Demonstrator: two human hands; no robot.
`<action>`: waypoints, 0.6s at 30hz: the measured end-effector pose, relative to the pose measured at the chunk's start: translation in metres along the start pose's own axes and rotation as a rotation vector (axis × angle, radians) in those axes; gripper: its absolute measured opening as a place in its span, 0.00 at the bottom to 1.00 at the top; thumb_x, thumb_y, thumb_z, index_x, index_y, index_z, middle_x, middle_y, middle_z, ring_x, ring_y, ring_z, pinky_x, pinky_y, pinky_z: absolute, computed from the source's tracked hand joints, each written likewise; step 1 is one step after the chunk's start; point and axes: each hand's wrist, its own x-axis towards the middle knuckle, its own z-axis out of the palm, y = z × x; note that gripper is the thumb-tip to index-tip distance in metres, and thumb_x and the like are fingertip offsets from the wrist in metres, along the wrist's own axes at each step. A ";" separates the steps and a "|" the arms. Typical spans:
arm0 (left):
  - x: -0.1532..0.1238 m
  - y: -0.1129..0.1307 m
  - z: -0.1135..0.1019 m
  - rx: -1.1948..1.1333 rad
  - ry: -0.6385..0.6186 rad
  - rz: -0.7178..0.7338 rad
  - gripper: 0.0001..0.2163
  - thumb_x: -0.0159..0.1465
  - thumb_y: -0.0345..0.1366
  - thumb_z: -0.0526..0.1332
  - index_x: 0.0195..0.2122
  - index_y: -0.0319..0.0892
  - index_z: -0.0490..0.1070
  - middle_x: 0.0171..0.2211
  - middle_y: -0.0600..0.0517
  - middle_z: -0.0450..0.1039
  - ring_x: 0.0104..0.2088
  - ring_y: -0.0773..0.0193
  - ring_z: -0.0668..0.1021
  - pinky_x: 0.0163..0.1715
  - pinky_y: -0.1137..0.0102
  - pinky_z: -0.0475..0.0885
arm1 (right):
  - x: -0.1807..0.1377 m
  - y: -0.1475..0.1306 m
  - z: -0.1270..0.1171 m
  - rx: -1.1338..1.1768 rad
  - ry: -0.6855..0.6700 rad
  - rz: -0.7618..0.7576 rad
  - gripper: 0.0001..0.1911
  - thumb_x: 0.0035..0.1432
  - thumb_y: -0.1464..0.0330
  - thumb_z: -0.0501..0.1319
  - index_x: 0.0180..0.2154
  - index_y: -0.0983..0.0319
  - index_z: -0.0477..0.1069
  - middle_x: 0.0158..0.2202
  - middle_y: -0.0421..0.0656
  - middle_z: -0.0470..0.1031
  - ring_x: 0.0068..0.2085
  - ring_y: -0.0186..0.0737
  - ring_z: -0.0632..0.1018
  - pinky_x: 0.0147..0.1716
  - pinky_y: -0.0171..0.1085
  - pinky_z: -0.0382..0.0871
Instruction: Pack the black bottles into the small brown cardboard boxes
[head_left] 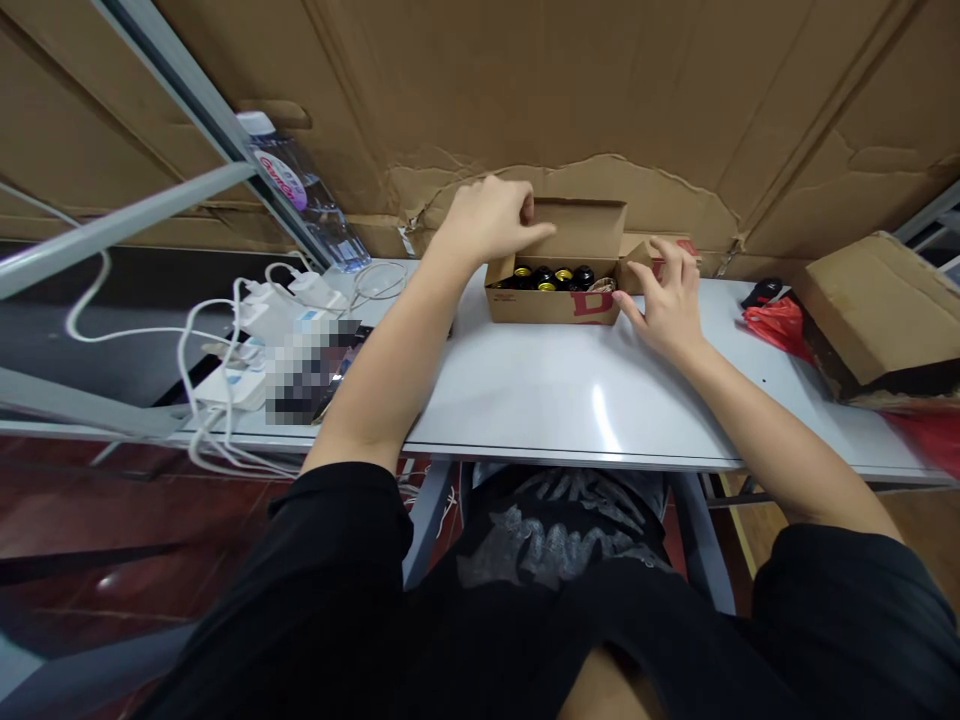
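A small cardboard box (551,308) with red print stands on the white table, its lid (581,228) raised at the back. Inside lie several black round pieces (546,277), some with yellow-gold rings; their kind is too small to tell. My left hand (491,218) hovers over the box's left back corner, thumb stretched to the right and apart from the curled fingers. At the box's right end is my right hand (667,300), fingers spread, thumb by the front right corner. Next to it a side flap (634,268) sticks out. Whether either hand touches the cardboard is hard to tell.
Left of my arm are white chargers with cables (262,310) and a partly pixelated dark item (311,385). A water bottle (307,195) leans behind the metal frame. A larger carton (885,310) and a red plastic bag (780,325) lie at right. Cardboard sheeting (562,90) stands behind.
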 end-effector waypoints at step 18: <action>-0.034 -0.094 0.046 -0.065 -0.158 0.145 0.14 0.77 0.47 0.73 0.54 0.47 0.96 0.69 0.37 0.85 0.72 0.38 0.82 0.83 0.45 0.75 | 0.001 -0.017 -0.006 0.018 -0.134 -0.126 0.23 0.93 0.59 0.57 0.64 0.61 0.88 0.83 0.63 0.82 0.83 0.74 0.78 0.80 0.71 0.70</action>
